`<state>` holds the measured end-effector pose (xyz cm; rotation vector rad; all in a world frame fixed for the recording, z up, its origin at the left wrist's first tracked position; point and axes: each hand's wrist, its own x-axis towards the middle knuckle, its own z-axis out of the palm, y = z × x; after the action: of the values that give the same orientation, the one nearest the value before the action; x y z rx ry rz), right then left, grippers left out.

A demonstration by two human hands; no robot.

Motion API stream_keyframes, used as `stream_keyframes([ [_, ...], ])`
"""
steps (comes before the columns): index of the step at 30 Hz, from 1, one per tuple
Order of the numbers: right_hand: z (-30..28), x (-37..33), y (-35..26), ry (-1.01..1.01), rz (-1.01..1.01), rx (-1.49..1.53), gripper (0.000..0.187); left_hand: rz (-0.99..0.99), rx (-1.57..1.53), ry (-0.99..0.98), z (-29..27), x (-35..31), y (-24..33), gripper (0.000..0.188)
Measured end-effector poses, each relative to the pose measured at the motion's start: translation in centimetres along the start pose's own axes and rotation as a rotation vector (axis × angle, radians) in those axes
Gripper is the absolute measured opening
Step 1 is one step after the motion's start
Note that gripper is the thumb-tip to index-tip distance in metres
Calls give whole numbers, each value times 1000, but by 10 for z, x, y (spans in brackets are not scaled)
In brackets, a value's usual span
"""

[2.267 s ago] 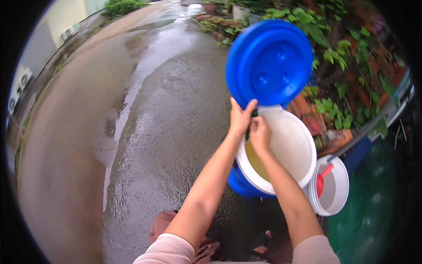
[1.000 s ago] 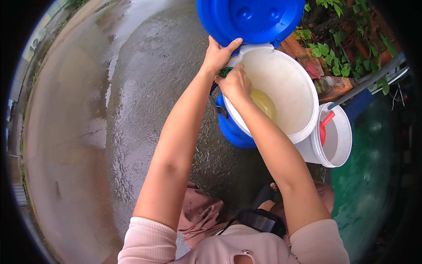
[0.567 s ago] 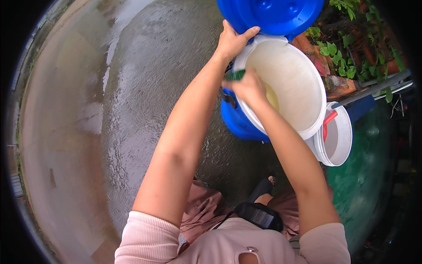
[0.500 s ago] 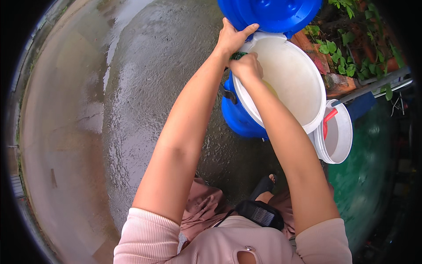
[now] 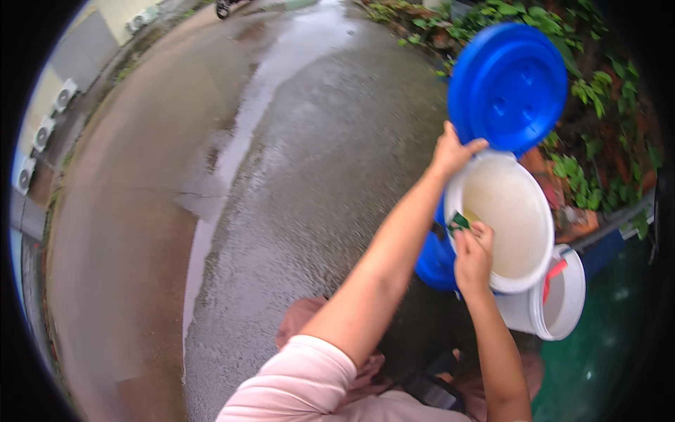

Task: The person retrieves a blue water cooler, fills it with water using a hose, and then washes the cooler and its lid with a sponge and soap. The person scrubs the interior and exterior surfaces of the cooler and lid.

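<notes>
A blue cooler drum (image 5: 436,264) with a white rim and pale inside stands to the right, its round blue lid (image 5: 508,84) raised at the far side. My left hand (image 5: 455,151) is at the lid's lower edge, thumb and fingers around it near the rim. Pinched in my right hand (image 5: 474,254) is a green scouring pad (image 5: 460,221), at the left side of the white rim (image 5: 547,232). Something yellowish shows in the drum behind my fingers; what it is I cannot tell.
Beside the drum, a white bucket (image 5: 576,295) leans with a red handle (image 5: 555,270) in it. Leafy plants (image 5: 576,176) and bricks line the far right. Wet concrete (image 5: 316,169) stretches left, and a green surface (image 5: 598,373) lies at lower right.
The view has swung, shifting the drum down and right in it. My right hand has drawn away from my left along the rim, and the pad now shows more plainly. My left stays by the lid.
</notes>
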<state>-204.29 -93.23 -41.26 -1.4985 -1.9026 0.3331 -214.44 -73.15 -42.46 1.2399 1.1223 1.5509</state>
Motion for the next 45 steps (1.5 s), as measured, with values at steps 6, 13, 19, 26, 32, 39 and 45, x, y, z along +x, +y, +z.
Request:
stream_keyframes([
  [6, 4, 18, -26, -324, 149, -300, 21, -89, 110, -78, -6, -11, 21, 72],
  [13, 47, 150, -20, -273, 429, -402, 41, -10, 245, -52, -10, -10, 28, 73],
  [19, 47, 84, -2, -321, 158, -404, 24, -156, 338, -76, -16, -11, 33, 79],
  [26, 1, 24, 5, -412, -62, -324, 19, -153, 311, -95, -13, -15, 38, 81],
  [32, 50, 138, -3, -278, 327, -402, 41, -102, 252, -70, -8, -11, 32, 77],
  [39, -17, 18, 11, -448, -204, -245, 29, -177, 138, 98, 11, -25, 29, 55],
  [45, -118, -10, 90, -726, -472, -197, 71, -58, -49, 147, 15, -33, 22, 50],
])
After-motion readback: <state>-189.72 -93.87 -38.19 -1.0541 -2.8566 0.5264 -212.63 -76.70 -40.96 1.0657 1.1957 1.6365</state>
